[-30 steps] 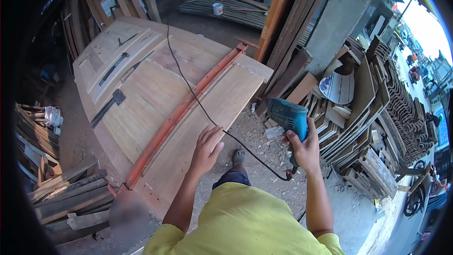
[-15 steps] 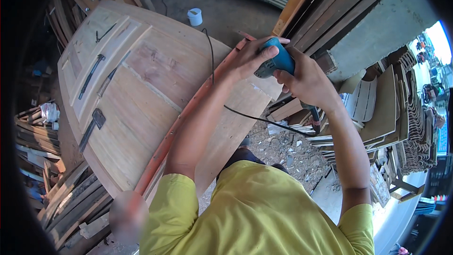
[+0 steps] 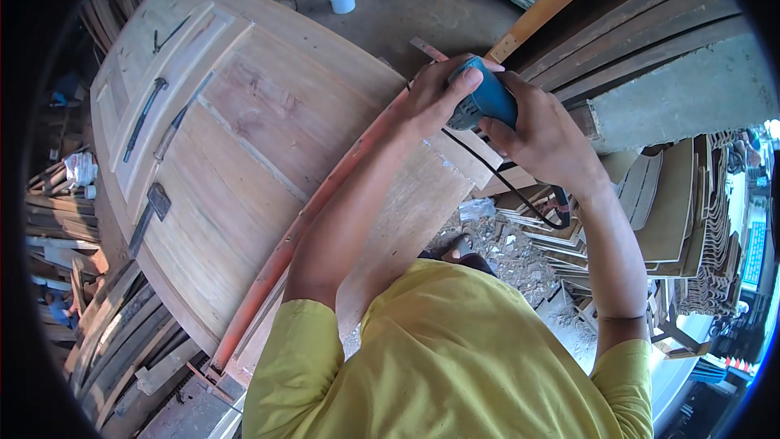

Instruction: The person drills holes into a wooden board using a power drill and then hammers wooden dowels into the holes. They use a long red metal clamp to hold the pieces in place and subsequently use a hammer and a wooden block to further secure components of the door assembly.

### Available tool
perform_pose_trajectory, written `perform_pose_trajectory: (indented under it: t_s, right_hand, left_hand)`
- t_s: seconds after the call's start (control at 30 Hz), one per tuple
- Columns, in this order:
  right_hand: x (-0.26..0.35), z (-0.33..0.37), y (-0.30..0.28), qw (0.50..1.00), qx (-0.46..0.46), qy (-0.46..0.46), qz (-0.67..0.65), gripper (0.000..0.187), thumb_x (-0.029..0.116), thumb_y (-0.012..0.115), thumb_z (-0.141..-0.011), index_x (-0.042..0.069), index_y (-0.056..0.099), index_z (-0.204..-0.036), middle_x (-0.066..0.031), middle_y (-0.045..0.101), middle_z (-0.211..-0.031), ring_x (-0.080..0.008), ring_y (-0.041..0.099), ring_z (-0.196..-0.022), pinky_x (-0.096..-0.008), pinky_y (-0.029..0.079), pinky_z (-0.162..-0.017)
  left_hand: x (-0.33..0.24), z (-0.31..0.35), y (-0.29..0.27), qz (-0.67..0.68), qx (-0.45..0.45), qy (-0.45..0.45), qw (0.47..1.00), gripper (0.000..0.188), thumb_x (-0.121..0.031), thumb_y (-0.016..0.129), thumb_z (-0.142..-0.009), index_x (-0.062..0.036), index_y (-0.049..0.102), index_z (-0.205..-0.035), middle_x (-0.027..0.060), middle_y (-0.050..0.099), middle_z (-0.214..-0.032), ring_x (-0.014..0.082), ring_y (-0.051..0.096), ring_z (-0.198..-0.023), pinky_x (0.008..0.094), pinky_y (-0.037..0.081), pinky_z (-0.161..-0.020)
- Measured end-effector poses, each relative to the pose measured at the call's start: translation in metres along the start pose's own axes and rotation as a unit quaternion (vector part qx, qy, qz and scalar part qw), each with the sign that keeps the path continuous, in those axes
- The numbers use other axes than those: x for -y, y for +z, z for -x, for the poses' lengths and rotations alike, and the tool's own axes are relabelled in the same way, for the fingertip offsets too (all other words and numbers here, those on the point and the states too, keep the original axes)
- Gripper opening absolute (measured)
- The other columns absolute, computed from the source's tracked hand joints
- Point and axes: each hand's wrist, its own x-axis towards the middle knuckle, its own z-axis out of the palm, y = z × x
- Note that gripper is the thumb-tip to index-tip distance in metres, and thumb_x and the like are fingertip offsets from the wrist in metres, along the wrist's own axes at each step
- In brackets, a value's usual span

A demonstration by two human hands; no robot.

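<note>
Both my hands are closed around a teal corded power tool (image 3: 487,106) near the far end of an orange-red metal bar clamp (image 3: 280,264). My left hand (image 3: 431,102) grips its left side, with the thumb lying across the teal housing. On its right side is my right hand (image 3: 544,130), fingers wrapped round the body. The tool's working end is hidden beneath the hands. A black cord (image 3: 508,183) loops below it toward the right. The clamp lies along the near side of a large wooden panel door (image 3: 268,162).
On the door rest a mallet (image 3: 148,218), a hammer (image 3: 146,118) and a chisel (image 3: 180,122). A white bucket (image 3: 343,2) stands on the floor beyond. Stacked boards (image 3: 678,203) stand at right, long timbers (image 3: 642,28) at far right, and scrap wood (image 3: 130,333) at left.
My head view has shifted slightly. Both hands keep their hold on the power tool, now a little further right in view. The cord no longer lies across the door beside my left forearm.
</note>
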Motion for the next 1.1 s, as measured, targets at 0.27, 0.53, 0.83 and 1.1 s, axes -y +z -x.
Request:
perform_pose_trajectory:
  t_s: [0.27, 0.53, 0.83, 1.1]
  right_hand:
    - [0.004, 0.008, -0.022, 0.995, -0.053, -0.084, 0.020, 0.068, 0.015, 0.080, -0.090, 0.001, 0.053, -0.151, -0.0265, 0.073, -0.082, -0.0440, 0.076, -0.076, -0.0497, 0.057, -0.072]
    - [0.001, -0.020, -0.024, 0.994, 0.078, -0.077, -0.002, 0.051, 0.015, 0.081, -0.091, -0.005, 0.066, -0.135, -0.0260, 0.073, -0.091, -0.0394, 0.075, -0.084, -0.0448, 0.057, -0.077]
    - [-0.003, -0.030, -0.013, 0.991, 0.086, -0.062, 0.085, 0.055, 0.023, 0.079, -0.093, -0.005, 0.065, -0.139, -0.0265, 0.077, -0.102, -0.0384, 0.078, -0.096, -0.0472, 0.059, -0.089]
    - [-0.005, -0.035, -0.013, 0.990, 0.094, -0.060, 0.084, 0.056, 0.023, 0.079, -0.093, -0.004, 0.065, -0.139, -0.0258, 0.078, -0.107, -0.0377, 0.078, -0.099, -0.0456, 0.061, -0.093]
  left_hand:
    - [-0.050, -0.023, -0.005, -0.215, -0.069, 0.178, 0.958, 0.068, -0.066, 0.061, -0.103, 0.0000, 0.079, -0.109, 0.0140, 0.078, -0.093, 0.0208, 0.072, -0.086, 0.0344, 0.056, -0.079]
    - [-0.004, -0.008, 0.007, -0.071, -0.209, 0.085, 0.972, 0.062, -0.052, 0.059, -0.109, 0.0002, 0.068, -0.076, 0.0080, 0.051, -0.055, 0.0163, 0.053, -0.054, 0.0392, 0.042, -0.056]
    - [0.026, -0.008, 0.010, -0.014, -0.256, 0.092, 0.962, 0.062, -0.046, 0.055, -0.112, 0.0057, 0.067, -0.079, 0.0013, 0.055, -0.062, 0.0085, 0.051, -0.066, 0.0354, 0.042, -0.061]
    - [0.034, -0.008, 0.009, 0.002, -0.260, 0.098, 0.961, 0.064, -0.045, 0.056, -0.112, 0.0006, 0.048, -0.068, -0.0016, 0.043, -0.061, 0.0069, 0.041, -0.065, 0.0368, 0.034, -0.058]
